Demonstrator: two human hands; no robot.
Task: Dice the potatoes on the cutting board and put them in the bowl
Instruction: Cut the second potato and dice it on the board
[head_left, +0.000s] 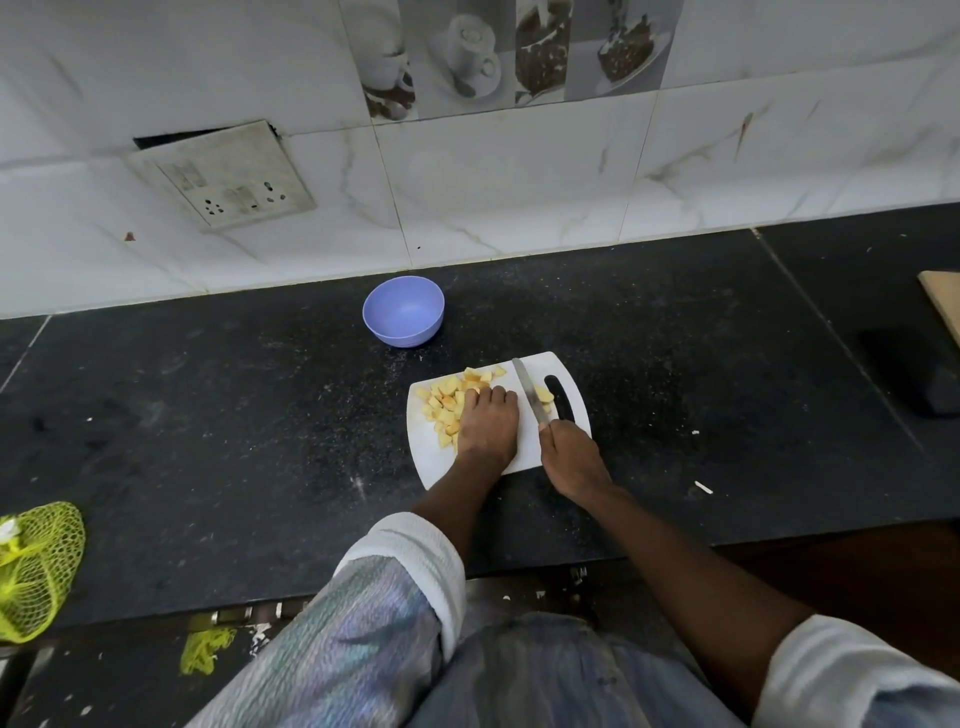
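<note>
Left hand (488, 423) lies palm down on the board (524, 452), fingers bent; right hand (569, 454) beside it grips a knife (530, 392).

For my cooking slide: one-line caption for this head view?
Left hand rests on diced potatoes, right hand grips knife on cutting board; purple bowl empty.

Left grip (488, 423) covers part of the pile of yellow diced potato pieces (447, 402); pieces under the palm hidden, fingertips not visible. Right grip (569, 452) wraps the knife handle, handle fully hidden; only the steel knife blade (531, 392) shows. One potato piece beyond the blade partly hidden. Far left of left grip: yellow-green mesh bag (39, 566) cut by frame edge. Far right of right grip: tan wooden board (943, 304), cut off too.
</note>
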